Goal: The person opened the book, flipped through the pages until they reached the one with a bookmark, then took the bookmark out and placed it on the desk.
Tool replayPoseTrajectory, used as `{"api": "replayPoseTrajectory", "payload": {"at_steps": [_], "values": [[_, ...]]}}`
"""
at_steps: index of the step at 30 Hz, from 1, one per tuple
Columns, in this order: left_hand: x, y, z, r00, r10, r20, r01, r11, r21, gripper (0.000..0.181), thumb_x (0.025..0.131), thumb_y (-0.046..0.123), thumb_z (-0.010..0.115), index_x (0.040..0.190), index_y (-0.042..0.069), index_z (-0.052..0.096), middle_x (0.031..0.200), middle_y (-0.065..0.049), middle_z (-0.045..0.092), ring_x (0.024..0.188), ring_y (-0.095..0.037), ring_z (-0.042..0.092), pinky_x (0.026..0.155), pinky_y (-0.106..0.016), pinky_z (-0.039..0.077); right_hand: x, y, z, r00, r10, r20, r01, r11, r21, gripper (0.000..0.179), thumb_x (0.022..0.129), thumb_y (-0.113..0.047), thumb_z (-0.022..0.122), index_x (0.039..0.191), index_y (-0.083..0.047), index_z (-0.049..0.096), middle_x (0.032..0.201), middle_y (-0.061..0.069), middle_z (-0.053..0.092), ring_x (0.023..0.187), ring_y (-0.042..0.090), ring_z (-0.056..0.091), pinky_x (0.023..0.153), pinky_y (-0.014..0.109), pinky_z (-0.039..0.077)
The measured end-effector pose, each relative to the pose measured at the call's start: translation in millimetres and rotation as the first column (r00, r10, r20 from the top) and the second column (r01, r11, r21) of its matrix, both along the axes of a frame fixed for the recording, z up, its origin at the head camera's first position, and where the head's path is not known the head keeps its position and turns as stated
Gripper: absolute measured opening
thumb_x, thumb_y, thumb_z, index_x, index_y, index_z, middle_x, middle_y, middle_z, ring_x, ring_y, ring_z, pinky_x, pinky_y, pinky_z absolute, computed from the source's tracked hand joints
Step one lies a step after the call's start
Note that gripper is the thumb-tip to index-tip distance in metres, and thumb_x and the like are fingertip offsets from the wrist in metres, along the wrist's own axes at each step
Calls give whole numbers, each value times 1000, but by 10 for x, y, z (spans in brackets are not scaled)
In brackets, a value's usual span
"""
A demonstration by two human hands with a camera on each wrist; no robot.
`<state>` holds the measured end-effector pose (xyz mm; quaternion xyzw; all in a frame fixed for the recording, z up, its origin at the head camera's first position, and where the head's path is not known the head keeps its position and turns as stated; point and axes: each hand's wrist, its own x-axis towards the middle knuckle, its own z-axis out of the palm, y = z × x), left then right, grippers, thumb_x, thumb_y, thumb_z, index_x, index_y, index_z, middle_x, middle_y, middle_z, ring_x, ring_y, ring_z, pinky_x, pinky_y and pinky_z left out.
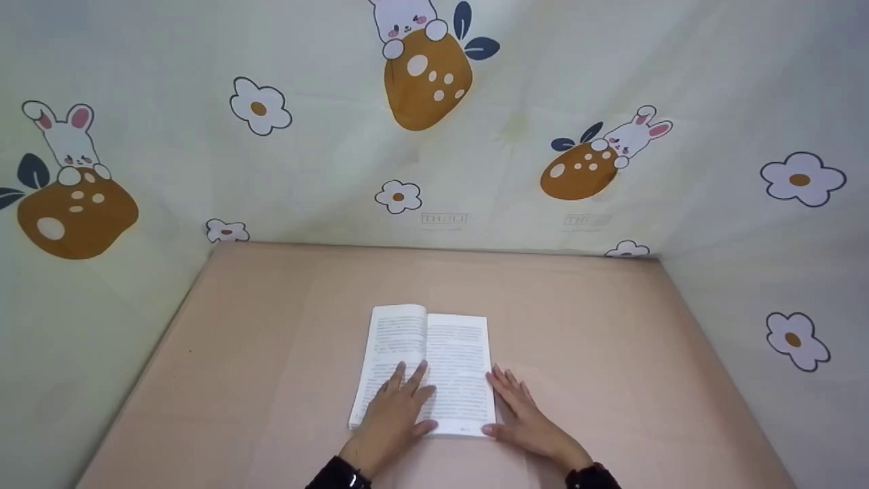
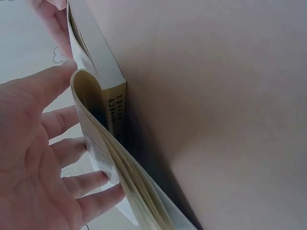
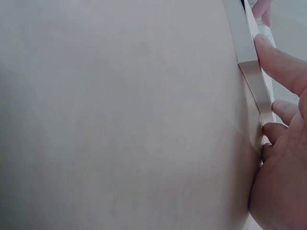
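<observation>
An open paperback book [image 1: 459, 353] lies face up on the table, its pages full of printed text. My left hand [image 1: 392, 415] rests across the left page and the inner fold, fingers spread and fairly straight. In the left wrist view the left-hand pages bow up in a loop beside the spine [image 2: 115, 108], which carries small dark lettering. At the book's right edge, my right hand [image 1: 533, 422] touches the page block with extended fingers. Its thumb lies by the lower right corner, and the right wrist view shows the fingertips against the side of the book [image 3: 256, 84].
A pinkish-beige table surface [image 1: 271, 353] surrounds the book. Pale cloth walls [image 1: 326, 156] printed with rabbits, brown fruit and flowers enclose the table at the back and on both sides. Dark sleeve cuffs [image 1: 339, 474] show at both wrists.
</observation>
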<state>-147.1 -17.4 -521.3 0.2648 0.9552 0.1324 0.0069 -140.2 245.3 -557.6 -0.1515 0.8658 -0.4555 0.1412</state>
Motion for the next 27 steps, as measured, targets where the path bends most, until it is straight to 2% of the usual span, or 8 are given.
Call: {"api": "replayPoseTrajectory", "payload": {"at_steps": [2, 6, 8, 12, 14, 16, 21, 27], "values": [[1, -1, -8, 1000, 1, -10, -1, 1000, -5, 56, 78, 46, 65, 123, 13, 59, 146, -13, 39, 131, -43, 36, 99, -53, 41, -3, 1, 4, 1000, 1, 3, -1, 1000, -5, 82, 84, -29, 67, 148, -8, 20, 156, 16, 5, 142, 40, -8, 111, 53, -11], [14, -3, -13, 1000, -3, -17, 3, 1000, -3, 60, 76, 48, 67, 124, 13, 58, 147, -14, 37, 131, -43, 36, 99, -54, 41, -1, -1, 10, 1000, 1, 10, -1, 1000, -9, 83, 84, -30, 67, 148, -9, 20, 157, 15, 4, 142, 39, -9, 111, 51, -12], [22, -5, -10, 1000, -5, -9, 5, 1000, 5, 62, 75, 49, 67, 125, 13, 57, 147, -15, 36, 132, -43, 35, 100, -54, 40, 3, -4, 9, 1000, 2, 6, -2, 1000, -15, 83, 84, -29, 67, 148, -8, 20, 156, 15, 4, 142, 39, -9, 111, 46, -14], [32, 4, -14, 1000, -6, 20, 5, 1000, 16, 68, 72, 51, 69, 127, 14, 56, 148, -17, 33, 134, -44, 31, 103, -55, 37, 9, -10, -1, 1000, 4, -17, -4, 1000, -18, 83, 83, -30, 68, 148, -7, 21, 156, 17, 5, 141, 41, -9, 109, 20, -19], [34, 17, -20, 1000, -8, 26, 8, 1000, 11, 70, 71, 52, 69, 129, 15, 55, 149, -18, 32, 134, -45, 30, 103, -55, 36, 9, -7, -9, 1000, 7, -24, -7, 1000, -20, 83, 83, -30, 68, 148, -7, 21, 156, 17, 5, 141, 41, -9, 107, 14, -18], [35, 32, -25, 1000, -12, 15, 13, 1000, -9, 71, 70, 55, 69, 130, 18, 54, 149, -19, 31, 133, -46, 30, 102, -56, 38, 8, -4, -11, 1000, 11, -11, -12, 1000, -22, 83, 84, -30, 67, 148, -9, 20, 156, 16, 4, 142, 40, -10, 108, 20, -20], [34, 58, -23, 1000, -15, -11, 14, 999, -48, 73, 69, 59, 66, 130, 22, 54, 148, -20, 32, 132, -48, 32, 98, -57, 40, -5, 8, -16, 1000, 20, 4, -20, 999, -28, 82, 85, -28, 66, 149, -11, 18, 156, 16, 3, 142, 38, -11, 110, 50, -16], [39, 67, -13, 1000, -11, -12, 10, 999, -51, 70, 70, 56, 67, 129, 22, 55, 148, -20, 33, 132, -48, 32, 98, -57, 40, -10, 7, -14, 1000, 11, -8, -12, 1000, -22, 82, 84, -27, 67, 148, -9, 20, 156, 18, 5, 142, 40, -9, 109, 49, -13]]}}
